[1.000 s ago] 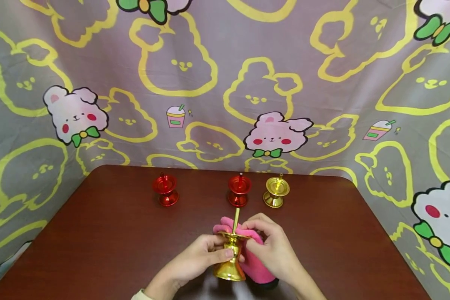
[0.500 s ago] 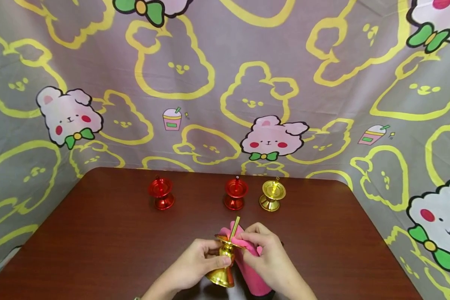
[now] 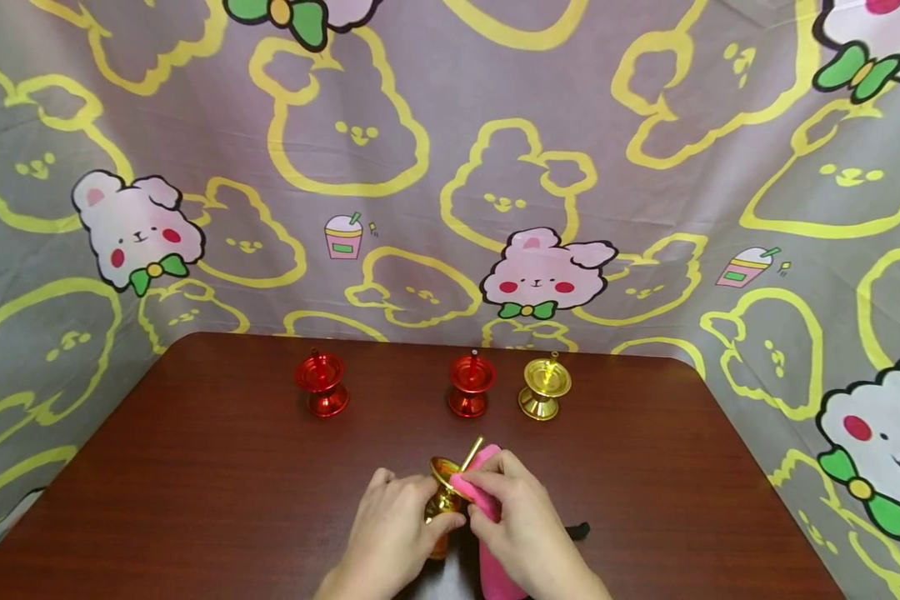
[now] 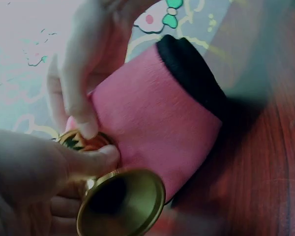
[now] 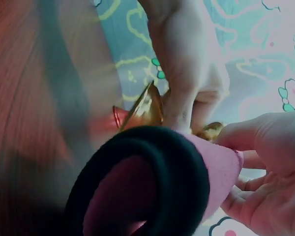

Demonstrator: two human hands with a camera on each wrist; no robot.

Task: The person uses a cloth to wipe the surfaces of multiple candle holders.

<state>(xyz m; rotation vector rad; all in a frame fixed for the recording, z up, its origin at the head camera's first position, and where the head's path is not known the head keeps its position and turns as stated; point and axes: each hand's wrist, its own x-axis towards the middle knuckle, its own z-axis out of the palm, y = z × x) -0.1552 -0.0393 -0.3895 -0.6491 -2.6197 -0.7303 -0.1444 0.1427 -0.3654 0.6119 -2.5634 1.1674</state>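
Note:
My left hand (image 3: 393, 529) grips a shiny gold candle holder (image 3: 444, 472) by its narrow waist, above the table. Its dish leans to the right and a thin rod rises from the middle; its hollow flared base (image 4: 137, 196) shows in the left wrist view. With thumb and fingers, my right hand (image 3: 525, 525) pinches a soft pink glove (image 3: 498, 571) against the dish's rim, close to the rod. The glove hangs down, and its wide black cuff (image 5: 184, 172) gapes towards the camera in the right wrist view. Fingers and cloth hide part of the dish.
Two red candle holders (image 3: 322, 385) (image 3: 472, 385) and a second gold candle holder (image 3: 544, 389) stand upright along the back of the dark brown table (image 3: 217, 467). A patterned cloth backdrop (image 3: 390, 150) hangs behind and at both sides.
The held candle holder has tilted further, its rod now slanting right. My left hand has turned so its back faces up. My right hand has moved the glove slightly along the dish.

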